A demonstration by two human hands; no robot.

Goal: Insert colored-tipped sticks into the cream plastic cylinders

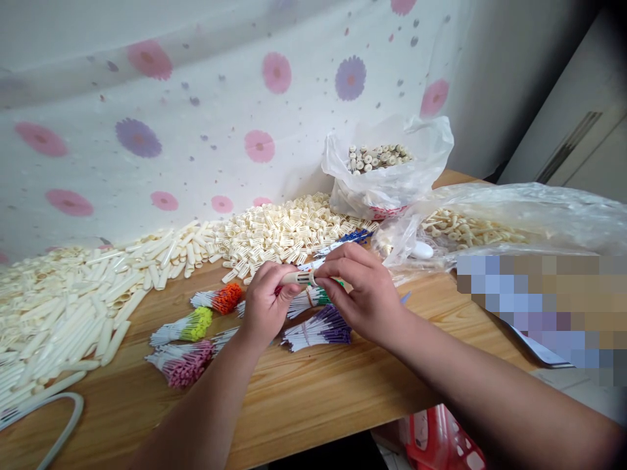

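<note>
Between my two hands, above the wooden table, is a cream multicolour pen barrel (298, 278) with slots near its right end. My left hand (267, 300) is closed around the barrel's left part. The fingertips of my right hand (360, 287) pinch at the slotted end; whether they hold a separate small part is hidden. Below and around the hands lie bundles of thin pen refills: purple (318, 328), green (311, 301), pink (181, 361), yellow (183, 326), orange (218, 299) and blue (345, 241).
Cream pen tubes (98, 300) pile up at left, slotted pen pieces (289, 228) at the back. A white plastic bag (386, 179) holds assembled-looking pens. Another clear bag (514, 202) has small cream parts. A white curved strip (73, 418) lies front left; a red plastic item (435, 440) is below the table edge.
</note>
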